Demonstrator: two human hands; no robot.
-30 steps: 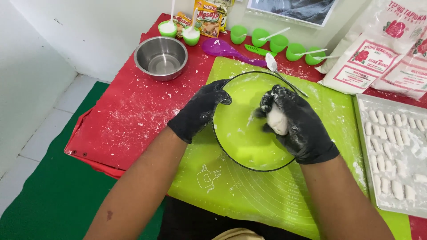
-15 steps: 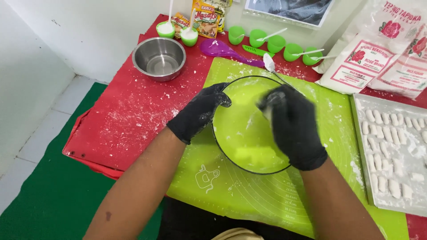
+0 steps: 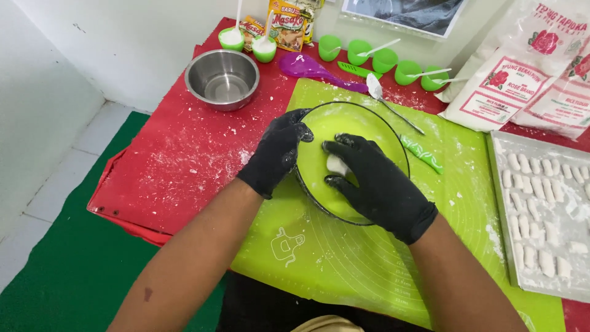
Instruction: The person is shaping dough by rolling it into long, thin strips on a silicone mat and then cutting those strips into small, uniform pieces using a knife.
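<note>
Flour-dusted red table (image 3: 178, 160) with a lime-green silicone mat (image 3: 344, 258). On the mat, the black-gloved left hand (image 3: 276, 154) grips the rim of a clear glass bowl (image 3: 369, 120); the black-gloved right hand (image 3: 375, 181), inside it, closes on a white dough lump (image 3: 335, 164). Beyond stands a steel bowl (image 3: 222, 79).

White flour bags (image 3: 522, 80) with red roses lie far right; yellow-red seasoning packets (image 3: 287, 24) stand at the back.
</note>
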